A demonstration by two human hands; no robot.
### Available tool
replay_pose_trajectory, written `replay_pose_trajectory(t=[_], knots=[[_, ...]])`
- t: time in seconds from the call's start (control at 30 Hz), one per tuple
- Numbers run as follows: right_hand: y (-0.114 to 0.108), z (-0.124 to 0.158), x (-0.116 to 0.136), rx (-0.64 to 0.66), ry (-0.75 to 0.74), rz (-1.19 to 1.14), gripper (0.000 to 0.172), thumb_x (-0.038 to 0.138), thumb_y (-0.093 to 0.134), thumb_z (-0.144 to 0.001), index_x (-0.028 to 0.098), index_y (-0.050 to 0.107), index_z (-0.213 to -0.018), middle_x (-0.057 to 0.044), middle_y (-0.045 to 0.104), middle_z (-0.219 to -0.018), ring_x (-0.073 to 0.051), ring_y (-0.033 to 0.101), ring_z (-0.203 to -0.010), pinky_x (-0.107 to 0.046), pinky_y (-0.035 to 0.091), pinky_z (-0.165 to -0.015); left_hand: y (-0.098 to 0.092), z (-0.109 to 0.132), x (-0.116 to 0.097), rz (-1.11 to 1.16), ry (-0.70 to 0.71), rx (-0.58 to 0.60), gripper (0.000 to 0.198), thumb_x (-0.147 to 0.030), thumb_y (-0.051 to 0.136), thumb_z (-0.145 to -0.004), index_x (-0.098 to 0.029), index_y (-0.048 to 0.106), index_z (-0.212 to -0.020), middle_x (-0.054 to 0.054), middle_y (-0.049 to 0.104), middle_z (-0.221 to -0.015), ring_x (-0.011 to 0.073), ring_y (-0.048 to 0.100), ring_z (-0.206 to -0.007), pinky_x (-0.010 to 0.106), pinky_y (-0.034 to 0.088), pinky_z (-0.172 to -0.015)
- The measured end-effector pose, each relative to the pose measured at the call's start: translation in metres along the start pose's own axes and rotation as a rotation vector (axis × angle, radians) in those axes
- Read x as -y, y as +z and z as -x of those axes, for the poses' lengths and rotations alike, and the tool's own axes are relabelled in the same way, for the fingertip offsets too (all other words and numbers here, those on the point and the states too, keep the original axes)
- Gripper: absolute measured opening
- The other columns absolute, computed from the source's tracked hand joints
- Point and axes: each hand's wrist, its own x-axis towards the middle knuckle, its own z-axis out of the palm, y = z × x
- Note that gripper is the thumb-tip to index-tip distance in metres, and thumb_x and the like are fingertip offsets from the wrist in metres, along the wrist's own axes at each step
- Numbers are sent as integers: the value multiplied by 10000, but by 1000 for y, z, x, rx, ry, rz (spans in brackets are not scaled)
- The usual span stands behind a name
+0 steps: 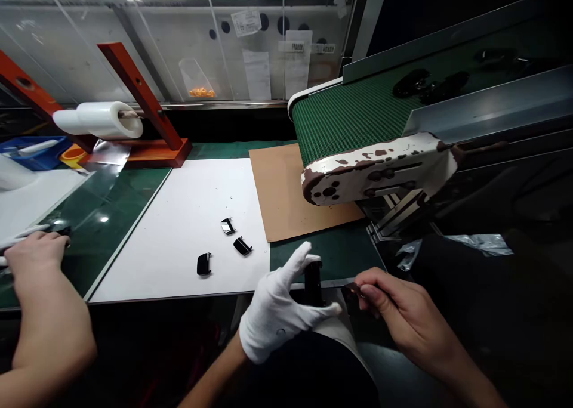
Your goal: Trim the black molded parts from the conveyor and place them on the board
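My left hand [281,303] wears a white glove and grips a small glossy black plastic part [313,281] upright at the table's front edge. My bare right hand [394,309] is just to the right of it and pinches a thin dark tool or blade [350,291] pointed toward the part. Three more black parts [204,263] [242,246] [228,225] lie on the white sheet [179,229] in front of me.
A green conveyor belt [349,116] with dark parts on it ends above a brown cardboard sheet [286,199]. A film roll [105,120] sits on an orange stand at the back left. Another person's bare hand [36,253] rests at the far left.
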Motion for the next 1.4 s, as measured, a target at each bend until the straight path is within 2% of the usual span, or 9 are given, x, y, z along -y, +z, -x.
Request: replay_pose_trajectory(t=[0.2,0.3,0.37,0.43,0.63,0.87,1.0,1.17,1.4], knots=[[7,-3,5,7,-47,62,245,328,310,-990,246,529,-917,23,546,-723,-124,532,-633,-242,410,-577,5,4,-8,-31,130,-59,869,-323,804,-660,-268,335,-1390,49,671,-1127,170,690,-921,263,576,-834],[10,-3,12,3,-94,143,429,565,274,-942,230,538,-990,-2,567,-758,-152,541,-623,-276,415,-563,5,7,-11,-62,159,-73,885,-338,812,-655,-269,329,-1393,53,670,-1137,173,692,-915,266,576,-839],[13,-3,14,-27,-150,243,647,766,275,-810,196,546,-955,-31,587,-769,-183,558,-628,-304,419,-559,4,8,-14,-48,136,-65,888,-348,815,-649,-267,335,-1392,49,673,-1134,175,694,-907,270,578,-839],[17,-4,15,-70,-195,355,740,855,306,-699,176,542,-873,-38,583,-719,-200,563,-606,-316,412,-540,3,8,-17,-9,103,-50,886,-358,820,-638,-269,351,-1385,42,673,-1134,177,696,-903,273,579,-842],[24,-7,18,-76,-250,539,709,821,302,-750,157,543,-812,-42,579,-650,-197,565,-553,-311,402,-504,4,9,-22,119,55,-11,932,-311,860,-580,-282,379,-1378,20,686,-1121,186,690,-946,257,568,-873],[27,-7,19,-137,-304,684,926,851,165,-734,65,621,-914,-102,624,-672,-236,617,-578,-329,428,-510,5,10,-25,180,25,-15,899,-330,850,-591,-253,409,-1371,23,694,-1125,202,680,-986,265,558,-911],[29,-7,18,-176,-325,758,979,847,123,-736,36,644,-898,-117,625,-662,-240,615,-566,-332,416,-499,5,9,-27,144,16,-21,882,-347,850,-579,-226,441,-1351,38,701,-1111,211,690,-961,274,566,-900],[29,-9,16,-201,-394,844,895,784,86,-803,82,641,-793,-118,625,-646,-204,579,-507,-317,365,-464,4,7,-27,136,-1,-30,843,-353,834,-601,-212,455,-1341,45,705,-1103,212,695,-946,286,579,-885],[29,-15,14,-274,-458,899,854,752,42,-824,135,621,-715,-77,598,-575,-173,532,-480,-309,331,-470,6,7,-23,165,-47,-62,866,-338,860,-558,-270,481,-1334,17,694,-1136,223,686,-976,314,576,-909]])
